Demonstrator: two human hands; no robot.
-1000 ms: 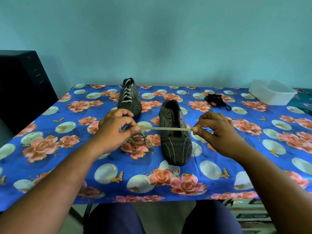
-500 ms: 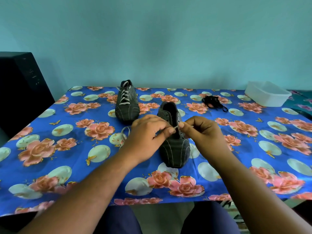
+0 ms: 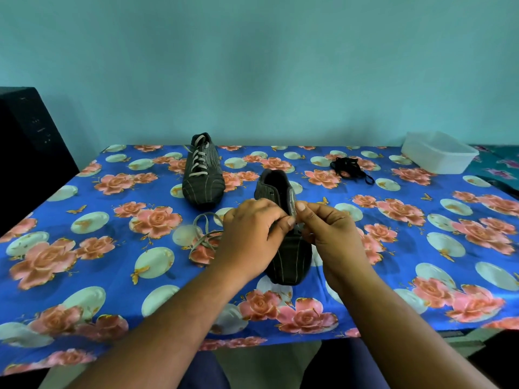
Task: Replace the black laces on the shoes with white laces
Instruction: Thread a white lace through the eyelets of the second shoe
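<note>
Now pinching the white lace point(image 3: 206, 239) tip over the unlaced shoe point(image 3: 286, 242) near the table point(image 3: 84, 276) edge, left hand point(image 3: 250, 237) and right hand point(image 3: 331, 234) both closed on it. Could miss the eyelet, hidden behind fingers; might fray.

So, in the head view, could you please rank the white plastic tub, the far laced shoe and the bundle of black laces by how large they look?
1. White plastic tub and far laced shoe: they look much alike, so I won't rank them.
2. Bundle of black laces: clearly smallest.
</note>
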